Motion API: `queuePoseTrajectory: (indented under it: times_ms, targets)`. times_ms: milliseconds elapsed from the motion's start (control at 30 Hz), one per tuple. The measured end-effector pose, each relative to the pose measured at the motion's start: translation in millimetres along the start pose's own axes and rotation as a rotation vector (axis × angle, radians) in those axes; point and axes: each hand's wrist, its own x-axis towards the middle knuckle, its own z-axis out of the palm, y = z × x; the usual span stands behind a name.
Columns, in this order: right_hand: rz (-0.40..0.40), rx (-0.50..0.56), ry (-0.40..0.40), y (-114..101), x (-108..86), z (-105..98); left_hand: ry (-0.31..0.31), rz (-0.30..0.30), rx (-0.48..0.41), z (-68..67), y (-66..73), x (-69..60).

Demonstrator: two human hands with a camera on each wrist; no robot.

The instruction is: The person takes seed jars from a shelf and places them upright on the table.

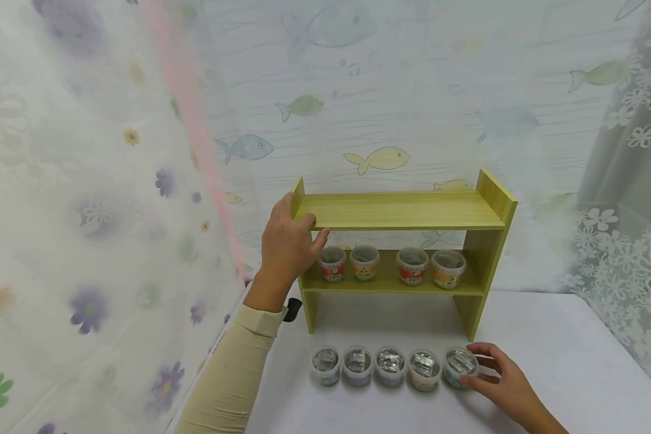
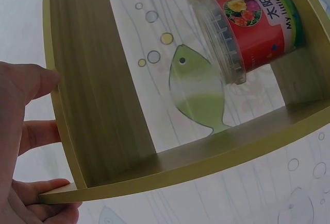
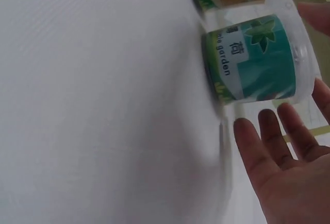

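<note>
My left hand (image 1: 287, 238) grips the top left corner of a small yellow-green wooden shelf (image 1: 401, 210). In the left wrist view, the thumb lies on the board's edge and fingers reach around the side panel. Low on the right, my right hand (image 1: 504, 380) holds the lid rim of a teal-labelled plastic tub (image 3: 263, 62) between thumb and index finger; the other fingers are spread. This tub is the rightmost in a row on the white table, beside an orange-labelled tub (image 1: 425, 369). Silvery packets show through the lids.
On the shelf's middle board stand two red-labelled tubs (image 1: 412, 274) (image 1: 333, 271) and two with orange or yellow labels (image 1: 448, 277) (image 1: 364, 270). Further tubs (image 1: 389, 377) line the table (image 1: 369, 413) in front. Patterned curtains (image 1: 87, 211) hang at the left and behind.
</note>
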Motion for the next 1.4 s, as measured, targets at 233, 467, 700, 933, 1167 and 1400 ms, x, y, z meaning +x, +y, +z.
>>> queuePoseTrajectory:
  times_ms: [233, 467, 700, 933, 1167, 1400]
  targets:
    - [-0.046, -0.081, 0.037, -13.0, 5.6, -4.0, 0.001, 0.002, -0.002, -0.6, 1.1, -0.5]
    - [-0.196, -0.114, 0.109, -33.6, 13.0, -8.7, -0.013, -0.006, 0.002, -1.3, 2.2, 0.3]
    - [-0.324, -0.155, 0.205, -59.2, 27.9, -16.4, -0.007, -0.007, 0.004, -1.1, 2.3, -0.2]
    - [-0.328, -0.124, 0.255, -81.3, 41.9, -21.1, -0.014, -0.009, 0.005, -2.7, 3.8, 0.2]
    - [-0.258, -0.112, 0.221, -97.5, 57.5, -22.5, -0.014, -0.012, 0.006, -2.1, 3.2, 0.2]
    - [-0.198, -0.046, 0.136, -106.9, 78.2, -24.0, -0.01, -0.007, 0.019, -2.4, 2.0, 0.0]
